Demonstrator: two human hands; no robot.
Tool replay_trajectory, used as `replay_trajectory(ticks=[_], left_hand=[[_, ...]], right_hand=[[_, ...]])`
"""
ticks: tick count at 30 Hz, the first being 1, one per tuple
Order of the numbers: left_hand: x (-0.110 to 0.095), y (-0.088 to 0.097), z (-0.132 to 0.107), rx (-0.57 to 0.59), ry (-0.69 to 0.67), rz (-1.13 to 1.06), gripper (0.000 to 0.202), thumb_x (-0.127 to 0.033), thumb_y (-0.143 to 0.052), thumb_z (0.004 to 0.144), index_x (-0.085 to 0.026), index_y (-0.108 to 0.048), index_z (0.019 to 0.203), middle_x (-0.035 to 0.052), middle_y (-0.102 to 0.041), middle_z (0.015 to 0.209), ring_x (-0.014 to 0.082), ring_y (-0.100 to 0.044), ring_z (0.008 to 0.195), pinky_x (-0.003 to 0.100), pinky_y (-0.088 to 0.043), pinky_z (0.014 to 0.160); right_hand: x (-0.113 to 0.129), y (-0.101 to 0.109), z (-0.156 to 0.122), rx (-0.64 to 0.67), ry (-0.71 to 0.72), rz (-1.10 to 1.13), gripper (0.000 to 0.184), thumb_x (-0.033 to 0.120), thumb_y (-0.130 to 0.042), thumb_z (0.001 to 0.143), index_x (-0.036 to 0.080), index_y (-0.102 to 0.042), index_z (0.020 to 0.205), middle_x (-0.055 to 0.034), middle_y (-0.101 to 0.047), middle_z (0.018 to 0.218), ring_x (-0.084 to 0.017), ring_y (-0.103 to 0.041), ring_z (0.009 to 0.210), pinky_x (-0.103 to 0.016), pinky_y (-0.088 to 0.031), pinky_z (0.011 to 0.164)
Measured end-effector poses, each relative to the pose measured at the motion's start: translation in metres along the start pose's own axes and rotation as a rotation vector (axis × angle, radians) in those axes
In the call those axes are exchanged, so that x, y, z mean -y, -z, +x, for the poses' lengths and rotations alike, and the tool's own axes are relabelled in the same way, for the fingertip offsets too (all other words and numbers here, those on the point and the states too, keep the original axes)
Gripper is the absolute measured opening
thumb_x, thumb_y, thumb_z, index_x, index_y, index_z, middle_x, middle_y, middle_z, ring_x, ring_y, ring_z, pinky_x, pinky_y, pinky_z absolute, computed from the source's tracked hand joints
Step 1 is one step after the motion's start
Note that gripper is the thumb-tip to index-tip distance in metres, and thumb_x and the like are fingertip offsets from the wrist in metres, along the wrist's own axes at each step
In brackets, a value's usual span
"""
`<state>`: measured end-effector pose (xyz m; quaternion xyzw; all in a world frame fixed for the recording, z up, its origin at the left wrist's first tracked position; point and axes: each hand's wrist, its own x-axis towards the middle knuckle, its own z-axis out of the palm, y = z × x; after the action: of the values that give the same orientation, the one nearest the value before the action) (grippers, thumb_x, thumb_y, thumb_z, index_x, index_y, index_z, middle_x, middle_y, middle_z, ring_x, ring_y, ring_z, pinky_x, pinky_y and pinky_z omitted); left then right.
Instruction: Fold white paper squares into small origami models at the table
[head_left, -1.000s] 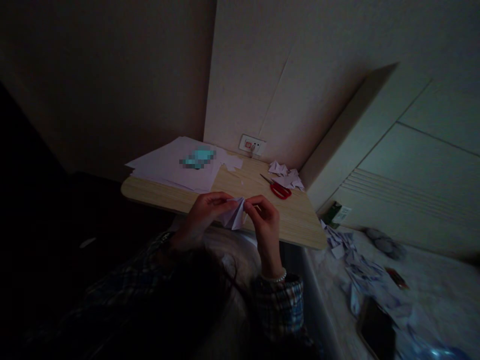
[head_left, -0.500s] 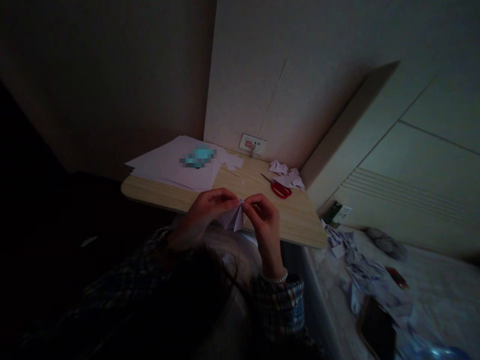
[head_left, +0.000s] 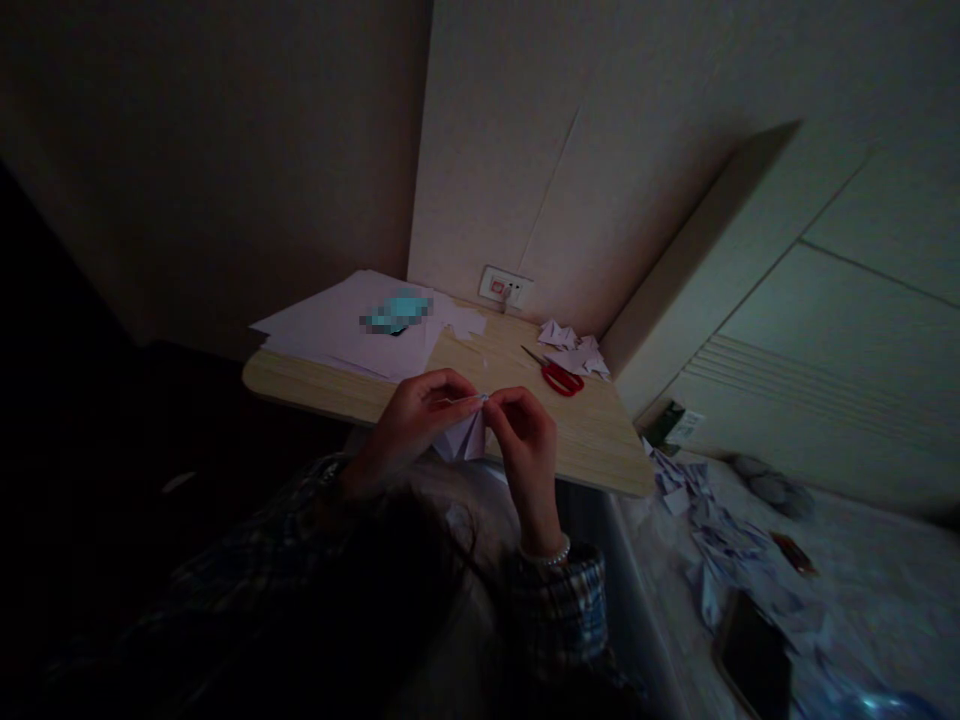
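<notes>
A folded piece of white paper (head_left: 463, 440) with pleat-like creases hangs from my fingertips at the near edge of the wooden table (head_left: 517, 357). My left hand (head_left: 420, 410) pinches its upper edge from the left, the thumb lying along the paper. From the other side my right hand (head_left: 528, 428) pinches the same top point, fingertips almost touching those of the left. Part of the paper is hidden behind my left thumb and palm. Red-handled scissors (head_left: 561, 378) lie beyond my right hand, half open, beside several folded paper pieces (head_left: 577, 357).
Large paper sheets (head_left: 322, 335) cover the table's left end, with a blurred turquoise item (head_left: 397, 314) on them. A wall socket (head_left: 507, 288) holds a plug. On the bed (head_left: 877, 570) at right lie many paper pieces (head_left: 720, 530) and a dark phone-like slab (head_left: 754, 655).
My left fingers have lifted slightly and the thumb now lies along the paper's edge. The folded paper has tilted a little; both hands still pinch it. Scissors and sheets have stayed put.
</notes>
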<state>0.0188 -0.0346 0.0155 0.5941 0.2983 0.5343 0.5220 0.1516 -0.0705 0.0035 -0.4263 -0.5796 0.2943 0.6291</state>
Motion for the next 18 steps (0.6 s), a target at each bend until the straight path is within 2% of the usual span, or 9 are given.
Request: replay_trajectory(ticks=[4, 7, 10, 15, 18], left_hand=[[0.005, 0.0, 0.0, -0.031, 0.03, -0.047, 0.025, -0.034, -0.075, 0.06, -0.015, -0.063, 0.071, -0.0002, -0.065, 0.071, 0.0153, -0.062, 0.074, 0.025, -0.05, 0.072], [0.009, 0.0, 0.0, 0.052, 0.104, -0.04, 0.027, -0.034, -0.077, 0.059, -0.015, -0.064, 0.074, 0.0006, -0.067, 0.074, 0.0167, -0.063, 0.075, 0.025, -0.05, 0.07], [0.012, 0.001, 0.0, 0.106, 0.173, 0.0, 0.029, -0.035, -0.08, 0.054, -0.015, -0.062, 0.067, 0.0002, -0.066, 0.067, 0.0174, -0.063, 0.068, 0.025, -0.049, 0.063], [0.01, 0.004, -0.001, -0.03, 0.158, -0.015, 0.031, -0.038, -0.079, 0.054, -0.016, -0.061, 0.065, -0.001, -0.065, 0.065, 0.0167, -0.062, 0.067, 0.025, -0.049, 0.062], [0.01, 0.006, -0.001, -0.074, 0.117, -0.027, 0.029, -0.039, -0.077, 0.057, -0.016, -0.062, 0.069, -0.0004, -0.067, 0.07, 0.0175, -0.064, 0.072, 0.025, -0.05, 0.066]], right_hand=[[0.0, -0.002, 0.0, -0.047, 0.001, -0.028, 0.009, 0.027, -0.062, 0.079, 0.019, -0.059, 0.076, 0.0022, -0.058, 0.072, -0.012, -0.054, 0.069, -0.025, -0.044, 0.065], [0.001, -0.001, 0.001, -0.13, 0.005, -0.024, 0.009, 0.026, -0.062, 0.079, 0.019, -0.058, 0.075, 0.002, -0.057, 0.071, -0.012, -0.054, 0.069, -0.025, -0.044, 0.066], [0.0, 0.001, 0.002, -0.159, -0.004, -0.023, 0.01, 0.027, -0.062, 0.078, 0.019, -0.058, 0.074, 0.0017, -0.058, 0.071, -0.012, -0.054, 0.068, -0.025, -0.045, 0.064], [-0.006, 0.003, 0.003, -0.028, -0.091, 0.035, 0.011, 0.03, -0.065, 0.076, 0.02, -0.061, 0.078, 0.001, -0.061, 0.073, -0.013, -0.056, 0.068, -0.025, -0.045, 0.063], [-0.011, 0.005, 0.003, 0.071, -0.164, 0.057, 0.014, 0.031, -0.068, 0.073, 0.02, -0.061, 0.073, 0.003, -0.059, 0.066, -0.012, -0.053, 0.061, -0.024, -0.042, 0.058]])
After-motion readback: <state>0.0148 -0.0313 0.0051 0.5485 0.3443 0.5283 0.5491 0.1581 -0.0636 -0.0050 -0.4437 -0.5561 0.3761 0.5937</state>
